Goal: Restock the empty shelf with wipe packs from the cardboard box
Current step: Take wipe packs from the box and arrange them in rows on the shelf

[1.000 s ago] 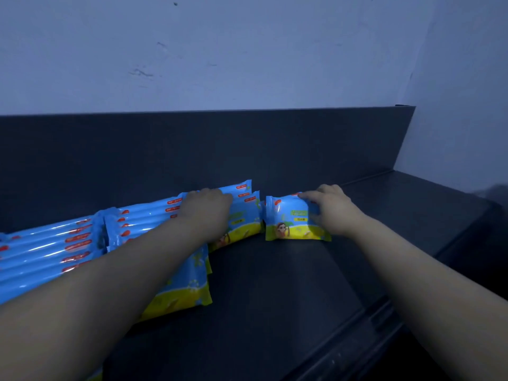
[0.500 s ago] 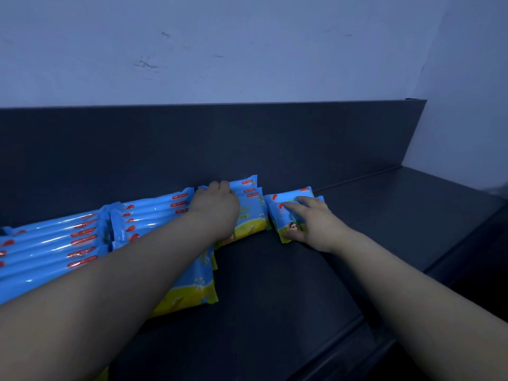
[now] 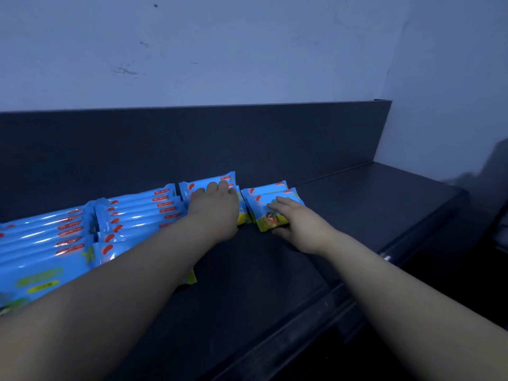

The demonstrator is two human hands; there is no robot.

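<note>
Left hand (image 3: 214, 210) presses the row of wipe packs (image 3: 137, 213), fingers bent over its end; right hand (image 3: 299, 226) pinches the outermost pack (image 3: 261, 210), thumb under its front edge, on the shelf (image 3: 357, 204); placing step; next, likely nudge it flush against the row.

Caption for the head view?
Left hand grips the stocked wipe packs while the right hand holds the end packs on the dark shelf.
</note>
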